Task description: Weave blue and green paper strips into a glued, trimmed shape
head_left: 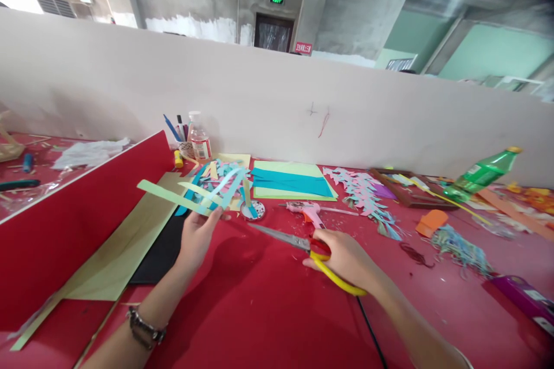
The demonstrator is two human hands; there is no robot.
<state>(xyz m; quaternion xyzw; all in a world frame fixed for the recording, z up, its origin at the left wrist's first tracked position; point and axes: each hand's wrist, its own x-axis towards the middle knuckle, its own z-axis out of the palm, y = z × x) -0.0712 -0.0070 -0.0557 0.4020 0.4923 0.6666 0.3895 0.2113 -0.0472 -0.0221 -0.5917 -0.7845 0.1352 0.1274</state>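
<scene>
Between the fingers of my left hand (pixel 199 237) is a bunch of paper strips (pixel 167 197), pale green, yellow and light blue, fanning up and to the left. My right hand (pixel 344 256) grips scissors (pixel 341 279) with yellow and red handles. Their blades (pixel 281 236) look closed and point left, toward my left hand, a short way apart from the strips. Behind the left hand lies a heap of cut paper pieces (pixel 227 173) in blue, pink and yellow. A pink glue gun (pixel 307 213) rests just beyond the scissors, and a small round patterned lid or dish (pixel 253 211) stands near the blade tips.
At the back are blue and green paper sheets (pixel 294 180), a clear bottle (pixel 200 138) and a pen cup (pixel 185 149). Leafy paper garlands (pixel 366 193) and a tilted green bottle (pixel 485 176) are on the right. A red divider (pixel 90 225) borders the left.
</scene>
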